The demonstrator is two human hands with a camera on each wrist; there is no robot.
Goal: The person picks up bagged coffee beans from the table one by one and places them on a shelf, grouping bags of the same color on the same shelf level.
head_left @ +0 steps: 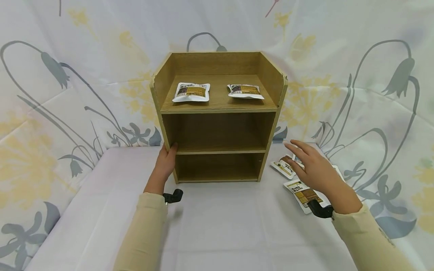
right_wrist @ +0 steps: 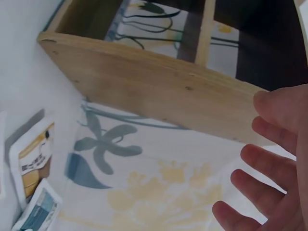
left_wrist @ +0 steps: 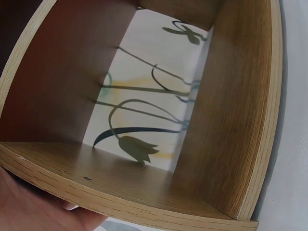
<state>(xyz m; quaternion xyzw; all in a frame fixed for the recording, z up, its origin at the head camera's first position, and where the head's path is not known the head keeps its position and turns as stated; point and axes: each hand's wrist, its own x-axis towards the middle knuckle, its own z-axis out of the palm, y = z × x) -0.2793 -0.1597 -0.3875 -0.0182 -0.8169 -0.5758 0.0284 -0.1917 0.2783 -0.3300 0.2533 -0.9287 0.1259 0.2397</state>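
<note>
Wood-grain shelf unit (head_left: 220,152) upright at centre of white-covered desk (head_left: 217,233), in front of floral backdrop (head_left: 101,22). Three levels, one above another: top shelf (head_left: 217,103) with raised side and back panels, middle compartment (head_left: 220,131), bottom compartment (head_left: 218,167).

Left hand (head_left: 163,165): clasped on left side panel (head_left: 163,128) of shelf unit, beside board between middle and bottom compartments. Thumb at front edge, fingers against outer side. In left wrist view, hand partly concealed behind panel, fingertips out of sight.

Right hand (head_left: 312,167): unclenched, fingers apart and slightly bent, grasp empty. Position: right of shelf unit, above packets on desk. In head view, clear of right side panel (right_wrist: 159,91).

On top shelf: left packet (head_left: 191,92) and right packet (head_left: 245,91), lying apart from each other, white borders, yellow-brown labels, printed faces up. On desk, right of shelf unit: rear packet (head_left: 283,168), near right side panel, and front packet (head_left: 303,194), closer to camera; both partly hidden by right hand in head view. In right wrist view, blue-labelled packet (right_wrist: 41,209) partly over yellow-labelled neighbour. Exact count of packets beneath right hand: not determinable.

Both arms in beige sleeves (head_left: 144,226), with black mount (head_left: 174,196) at left wrist.
</note>
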